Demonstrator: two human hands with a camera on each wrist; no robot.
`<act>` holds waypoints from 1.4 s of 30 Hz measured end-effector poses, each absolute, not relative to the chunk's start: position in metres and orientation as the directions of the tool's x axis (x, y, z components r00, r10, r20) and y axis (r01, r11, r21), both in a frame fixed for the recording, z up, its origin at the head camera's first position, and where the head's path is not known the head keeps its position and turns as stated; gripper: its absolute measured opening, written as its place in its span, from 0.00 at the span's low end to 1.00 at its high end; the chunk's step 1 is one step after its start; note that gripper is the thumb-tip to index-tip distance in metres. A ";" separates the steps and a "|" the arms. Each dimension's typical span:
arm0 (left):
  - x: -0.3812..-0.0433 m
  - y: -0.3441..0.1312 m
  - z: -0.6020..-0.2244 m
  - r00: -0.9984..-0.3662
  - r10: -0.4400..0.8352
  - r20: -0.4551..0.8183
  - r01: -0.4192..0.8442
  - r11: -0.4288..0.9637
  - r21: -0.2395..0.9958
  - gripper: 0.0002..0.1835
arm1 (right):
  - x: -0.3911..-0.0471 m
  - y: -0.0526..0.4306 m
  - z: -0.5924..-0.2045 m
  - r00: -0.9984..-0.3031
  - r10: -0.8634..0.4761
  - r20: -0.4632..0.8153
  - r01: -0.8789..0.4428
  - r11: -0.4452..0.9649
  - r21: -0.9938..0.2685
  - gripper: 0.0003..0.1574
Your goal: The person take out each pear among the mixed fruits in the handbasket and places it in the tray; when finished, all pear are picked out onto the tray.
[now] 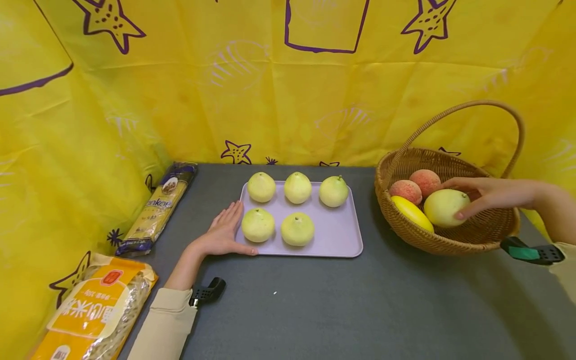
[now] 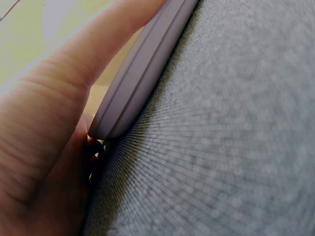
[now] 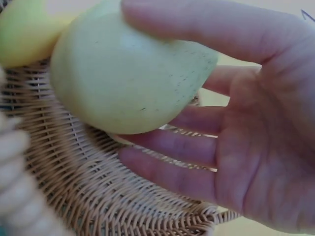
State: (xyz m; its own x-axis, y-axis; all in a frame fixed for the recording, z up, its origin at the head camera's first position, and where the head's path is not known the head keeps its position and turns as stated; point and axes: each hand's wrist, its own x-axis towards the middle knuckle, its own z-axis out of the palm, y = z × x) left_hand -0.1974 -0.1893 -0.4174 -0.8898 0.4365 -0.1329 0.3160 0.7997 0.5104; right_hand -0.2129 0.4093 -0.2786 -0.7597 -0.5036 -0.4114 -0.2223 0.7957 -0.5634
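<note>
My right hand point(image 1: 483, 195) holds a pale green pomelo point(image 1: 445, 207) inside the wicker basket point(image 1: 405, 235), its thumb on one side and fingers around the other. In the right wrist view, the pomelo point(image 3: 128, 73) is above the woven basket wall point(image 3: 123, 196). Beside it in the basket are two peaches point(image 1: 425, 181) and a smooth yellow fruit point(image 1: 411, 214). My left hand point(image 1: 220, 232) rests at the near left corner of a lilac tray point(image 1: 335, 230), fingers straight along its side and thumb at the front rim. Several pomelos point(image 1: 297, 229) sit upright on the tray in two rows.
On the left lie a long pasta packet point(image 1: 157, 210) and an orange-and-clear food bag point(image 1: 99, 305). A yellow patterned cloth point(image 1: 288, 100) hangs behind and to the left of the grey table point(image 1: 315, 310). The basket's tall handle point(image 1: 477, 104) arches over its opening.
</note>
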 end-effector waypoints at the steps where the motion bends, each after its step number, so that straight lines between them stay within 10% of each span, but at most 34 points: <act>1: -0.197 -0.189 -0.417 -0.890 0.435 -0.135 0.314 0.800 0.512 0.74 | -0.211 0.410 -0.278 -0.767 -0.495 -0.408 -0.210 0.795 -0.569 0.39; 18: -0.198 -0.190 -0.418 -0.889 0.437 -0.135 0.316 0.800 0.510 0.74 | -0.183 0.400 -0.292 -0.869 -0.435 -0.235 -0.144 0.678 -0.721 0.38; 27: -0.198 -0.190 -0.418 -0.888 0.441 -0.129 0.322 0.797 0.511 0.74 | -0.175 0.388 -0.307 -0.841 -0.537 -0.058 -0.030 0.153 -0.988 0.35; 42: -0.198 -0.190 -0.419 -0.887 0.444 -0.127 0.325 0.796 0.511 0.74 | -0.158 0.330 -0.311 -0.874 -0.473 0.111 0.065 -0.340 -0.938 0.33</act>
State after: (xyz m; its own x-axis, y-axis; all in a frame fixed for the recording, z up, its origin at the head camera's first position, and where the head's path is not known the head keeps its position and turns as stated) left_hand -0.1985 -0.1903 -0.4192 -0.8871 0.4439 -0.1266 0.3253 0.7958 0.5107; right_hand -0.1583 0.3296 -0.3114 -0.8737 -0.4735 0.1112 0.0647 -0.3399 -0.9382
